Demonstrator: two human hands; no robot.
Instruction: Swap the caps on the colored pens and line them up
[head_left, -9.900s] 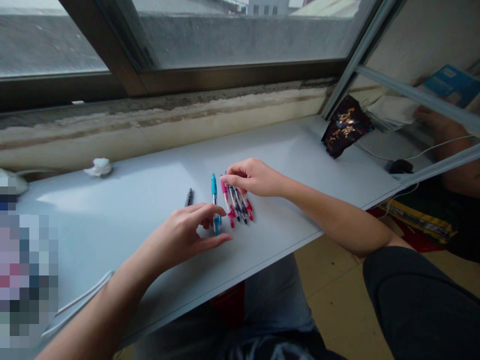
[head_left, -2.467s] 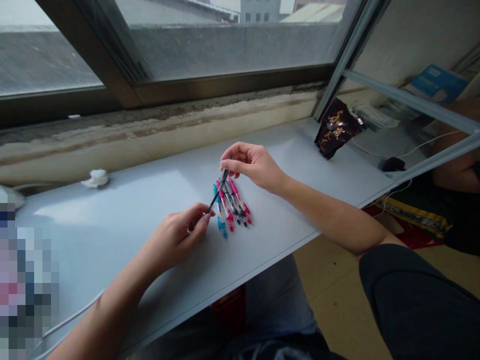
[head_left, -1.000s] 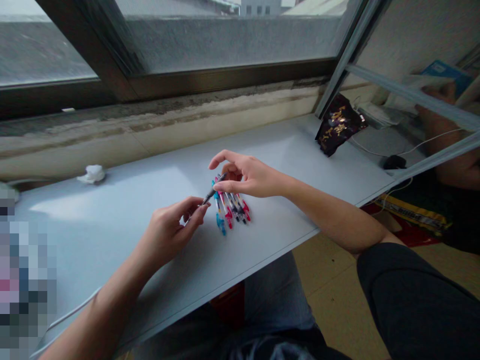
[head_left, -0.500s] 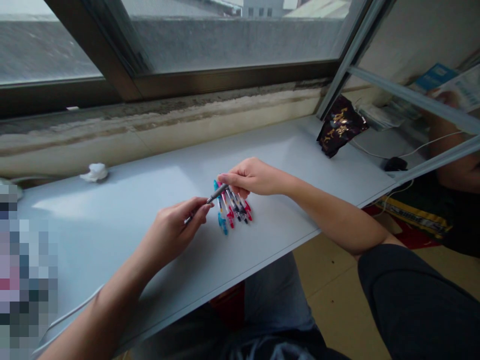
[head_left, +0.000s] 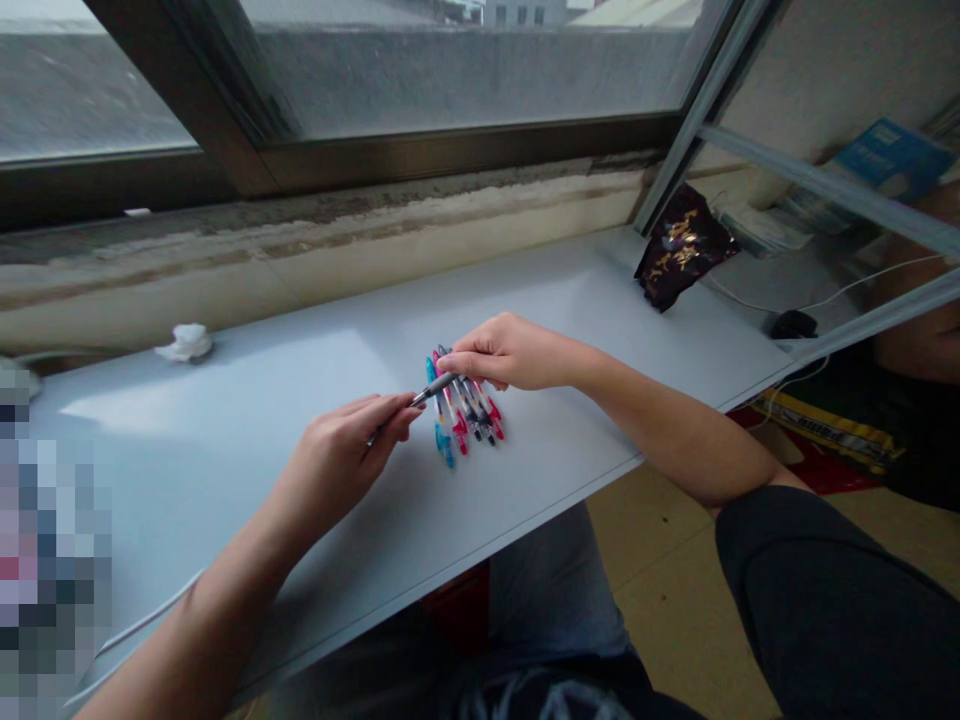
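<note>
My left hand (head_left: pixel 337 452) is shut around a slim dark pen with a grey tip (head_left: pixel 431 390), which points right toward the pen group. My right hand (head_left: pixel 514 352) lies over that group, its thumb and fingers closed on the pen's far end. Under these fingers, several pens with teal, pink and red parts (head_left: pixel 469 415) lie side by side on the white board (head_left: pixel 225 430). A teal pen (head_left: pixel 444 440) lies leftmost. The right hand hides the pens' upper ends.
A crumpled white tissue (head_left: pixel 185 343) lies at the board's back, and a dark gold-printed bag (head_left: pixel 681 262) at its far right end. A window frame (head_left: pixel 450 150) runs behind. A black mouse (head_left: pixel 793 324), a cable and a blue booklet (head_left: pixel 892 160) lie beyond a metal rail (head_left: pixel 825 175).
The dark pen has gone from the group into my left hand, and it now lies flatter. My right hand has closed down from spread fingers onto the pen's far end.
</note>
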